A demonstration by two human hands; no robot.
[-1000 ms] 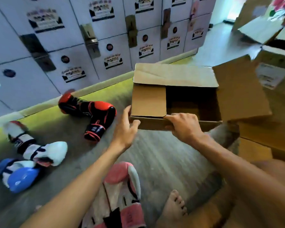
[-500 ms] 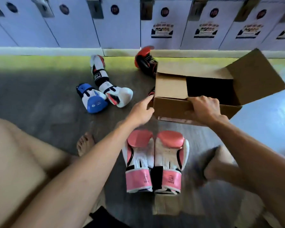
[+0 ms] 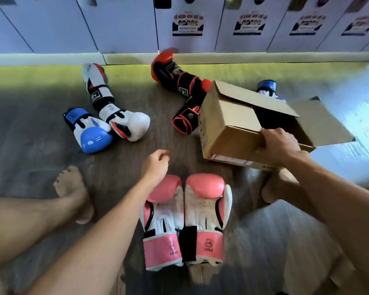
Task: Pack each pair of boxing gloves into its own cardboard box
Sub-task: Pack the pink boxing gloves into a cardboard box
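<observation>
Head camera looked down on a wooden floor where a person sat with bare legs spread and the pink gloves lay between them. The two gloves touched side by side with their cuffs toward the sitter, probably so both could be lifted as one pair. The right hand gripped the cardboard box by its near wall, fingers curled over the folded-in flap. It held the box tilted, flaps spread and dark mouth facing up and to the right, just beyond the pink pair on the right. That grip seemed meant to keep the mouth open and the box steady within reach for loading. Whether the box's base touched the floor could not be told. The left hand hovered just past the padded ends of the pink gloves with its fingers loosely curled and nothing in them, seemingly free to take a glove. No glove was in the box as far as the opening showed, so packing looked barely begun. Toward the floor's far edge, under the lockers, lay the white gloves, with a blue glove touching them. The red-and-black gloves lay beside the box's far corner, and a second blue glove showed behind the box.
</observation>
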